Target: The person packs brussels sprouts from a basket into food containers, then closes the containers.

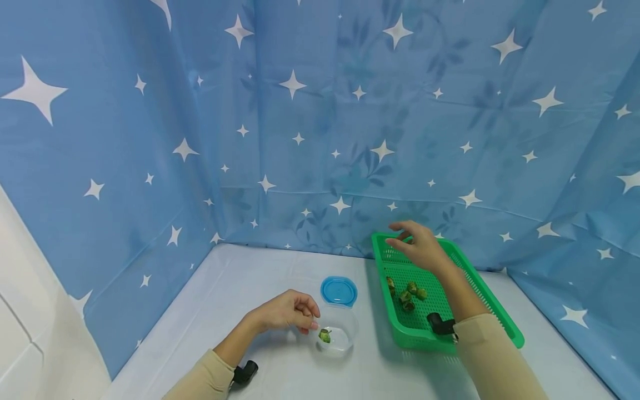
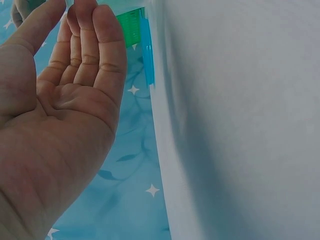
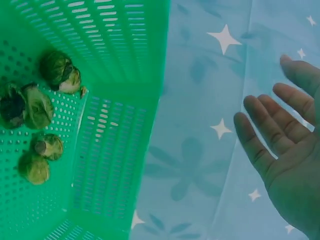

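A small clear plastic container (image 1: 345,345) stands on the white table with a leafy green Brussels sprout (image 1: 325,335) inside. Its near-left rim is pinched between the thumb and fingers of my left hand (image 1: 292,312); the left wrist view shows the palm (image 2: 65,115) and long, slightly bent fingers. Over the far end of a green plastic basket (image 1: 434,279) hovers my right hand (image 1: 419,247), fingers spread loosely with nothing in them. Several Brussels sprouts (image 1: 407,296) lie on the basket floor; in the right wrist view these sprouts (image 3: 37,107) appear well apart from the hand (image 3: 292,145).
A round blue lid (image 1: 339,291) lies just behind the clear container. The basket's raised left wall (image 1: 387,300) stands between the container and the sprouts. A blue star-patterned curtain (image 1: 320,122) hangs behind the white table (image 1: 265,266).
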Motion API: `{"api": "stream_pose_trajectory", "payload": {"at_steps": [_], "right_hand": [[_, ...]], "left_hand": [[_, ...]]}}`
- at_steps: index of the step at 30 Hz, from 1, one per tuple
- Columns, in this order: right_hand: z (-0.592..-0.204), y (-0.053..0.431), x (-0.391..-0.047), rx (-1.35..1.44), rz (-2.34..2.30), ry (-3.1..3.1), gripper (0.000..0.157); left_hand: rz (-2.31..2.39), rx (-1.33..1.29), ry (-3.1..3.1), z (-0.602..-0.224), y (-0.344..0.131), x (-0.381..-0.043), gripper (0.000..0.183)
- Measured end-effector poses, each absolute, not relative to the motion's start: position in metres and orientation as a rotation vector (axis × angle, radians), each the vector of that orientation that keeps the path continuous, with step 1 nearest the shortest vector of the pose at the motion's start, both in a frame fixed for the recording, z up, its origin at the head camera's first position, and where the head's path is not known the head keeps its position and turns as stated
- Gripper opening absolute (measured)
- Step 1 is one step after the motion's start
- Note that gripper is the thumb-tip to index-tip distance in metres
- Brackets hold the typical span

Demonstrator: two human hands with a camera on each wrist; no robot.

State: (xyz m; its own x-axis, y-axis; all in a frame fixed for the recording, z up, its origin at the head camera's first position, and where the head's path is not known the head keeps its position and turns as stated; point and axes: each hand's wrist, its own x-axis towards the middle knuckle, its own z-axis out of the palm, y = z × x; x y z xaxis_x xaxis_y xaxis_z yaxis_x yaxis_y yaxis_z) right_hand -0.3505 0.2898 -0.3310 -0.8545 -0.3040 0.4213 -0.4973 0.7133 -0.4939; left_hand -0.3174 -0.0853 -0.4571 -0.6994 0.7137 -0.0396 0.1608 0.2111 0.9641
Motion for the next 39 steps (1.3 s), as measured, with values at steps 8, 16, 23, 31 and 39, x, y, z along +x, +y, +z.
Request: {"api": "stream_pose_trajectory", "payload": {"at_steps": [8,16,23,31,39], "right_hand": [[-0.344,0.297,-0.36,0.562,0.905,-2.64,0.048],[-0.363,0.305,-0.371,0.502,0.942,-2.68,0.046],[-0.382,0.309,-0.381,0.474,0.943,-2.735,0.043],[-0.394,0.318,-0.385,0.5,0.919,-2.817,0.038],[-0.402,0.324,-0.384,0.548,0.899,-2.893,0.038]], "left_hand": [[1.503,0.81,2.01,-0.459,-0.085,-0.319,0.032],[1.501,0.819,1.99,-0.46,-0.085,-0.319,0.032],[1.504,0.817,2.0,-0.458,-0.086,-0.318,0.033],[1.499,0.821,2.005,-0.458,-0.086,-0.319,0.033],[1.502,0.82,2.013,-0.459,-0.086,-0.319,0.032]]}}
